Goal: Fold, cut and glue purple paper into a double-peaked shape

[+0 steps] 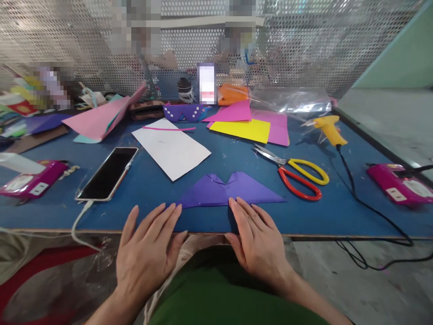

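A folded piece of purple paper lies near the table's front edge, its two rounded peaks on the far side and a long straight edge toward me. My left hand is open, fingertips at the paper's left corner. My right hand rests with extended fingers on the near edge, close to the paper's middle. To the right lie scissors with one red and one yellow handle, blades partly apart. Beyond the purple paper is a white sheet with a thin pink strip across its far end.
A phone with a white cable lies left. A yellow glue gun stands right, its black cord running over the front edge. Magenta power strips sit at both sides. Yellow paper, purple paper glasses and a perforated metal panel are behind.
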### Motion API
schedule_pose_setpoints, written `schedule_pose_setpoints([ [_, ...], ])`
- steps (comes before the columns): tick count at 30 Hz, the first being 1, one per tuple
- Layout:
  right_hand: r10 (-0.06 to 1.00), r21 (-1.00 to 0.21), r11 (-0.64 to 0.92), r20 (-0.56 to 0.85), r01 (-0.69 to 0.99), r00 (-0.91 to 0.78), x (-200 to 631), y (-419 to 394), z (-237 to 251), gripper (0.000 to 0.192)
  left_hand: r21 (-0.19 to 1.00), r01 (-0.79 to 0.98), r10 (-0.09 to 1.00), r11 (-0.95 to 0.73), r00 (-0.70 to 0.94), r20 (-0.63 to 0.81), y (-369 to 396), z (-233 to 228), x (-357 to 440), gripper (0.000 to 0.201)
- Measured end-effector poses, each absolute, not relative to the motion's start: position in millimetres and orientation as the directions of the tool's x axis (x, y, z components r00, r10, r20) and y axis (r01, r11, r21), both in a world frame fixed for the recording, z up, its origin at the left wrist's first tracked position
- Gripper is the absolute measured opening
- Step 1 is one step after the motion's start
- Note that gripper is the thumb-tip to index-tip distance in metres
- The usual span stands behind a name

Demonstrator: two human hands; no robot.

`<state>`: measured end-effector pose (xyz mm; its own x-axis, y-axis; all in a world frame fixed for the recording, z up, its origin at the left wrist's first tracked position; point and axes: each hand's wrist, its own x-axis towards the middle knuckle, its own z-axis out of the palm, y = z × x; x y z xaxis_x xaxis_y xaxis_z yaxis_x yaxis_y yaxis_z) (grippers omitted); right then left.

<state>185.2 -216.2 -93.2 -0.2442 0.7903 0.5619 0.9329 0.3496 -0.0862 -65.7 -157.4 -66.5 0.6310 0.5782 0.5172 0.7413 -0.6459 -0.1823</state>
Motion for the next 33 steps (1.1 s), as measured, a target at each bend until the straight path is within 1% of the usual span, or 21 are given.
schedule_pose_setpoints([
  [5,0.790,-0.102,0.347,0.567,0.932,-0.232,184.4,-216.1,-91.5,0.055,-0.201,0.777,0.596,-0.597,0.597,0.537,-159.0,-69.0,-80.0,0.054],
  [14,0.803,-0.125,0.344,0.553,0.931,-0.223,184.7,-216.4,-91.6,0.054,-0.157,0.786,0.585,-0.598,0.562,0.585,-159.2,-79.5,-82.5,0.062],
  [18,0.796,-0.106,0.352,0.556,0.930,-0.238,185.7,-216.7,-93.5,0.056,-0.085,0.830,0.619,-0.552,0.476,0.624,-165.0,-86.6,-83.7,0.069],
  [21,0.784,-0.086,0.366,0.565,0.927,-0.257,186.7,-216.6,-94.1,0.059,-0.055,0.841,0.596,-0.538,0.426,0.681,-171.8,-87.1,-76.7,0.074],
  [23,0.775,-0.085,0.373,0.577,0.924,-0.260,187.1,-216.1,-94.1,0.060,-0.072,0.797,0.549,-0.600,0.476,0.688,-174.5,-84.3,-67.2,0.072],
  [25,0.767,-0.089,0.376,0.588,0.922,-0.256,187.2,-215.4,-94.0,0.060,-0.082,0.726,0.517,-0.682,0.559,0.648,-174.0,-80.5,-55.6,0.065],
  [27,0.761,-0.093,0.377,0.598,0.921,-0.251,186.8,-215.1,-94.3,0.060,-0.076,0.679,0.522,-0.730,0.626,0.579,-170.7,-77.9,-44.7,0.058],
  [29,0.756,-0.097,0.378,0.606,0.921,-0.247,185.9,-215.5,-94.7,0.060,-0.069,0.672,0.540,-0.738,0.648,0.537,-166.6,-77.3,-36.6,0.057],
  [31,0.754,-0.102,0.375,0.612,0.921,-0.240,184.8,-216.2,-94.2,0.058,-0.067,0.680,0.551,-0.731,0.644,0.530,-163.1,-77.6,-32.5,0.061],
  [33,0.751,-0.082,0.367,0.614,0.927,-0.243,184.2,-215.9,-91.4,0.053,-0.058,0.684,0.553,-0.727,0.633,0.541,-160.0,-76.4,-31.8,0.058],
])
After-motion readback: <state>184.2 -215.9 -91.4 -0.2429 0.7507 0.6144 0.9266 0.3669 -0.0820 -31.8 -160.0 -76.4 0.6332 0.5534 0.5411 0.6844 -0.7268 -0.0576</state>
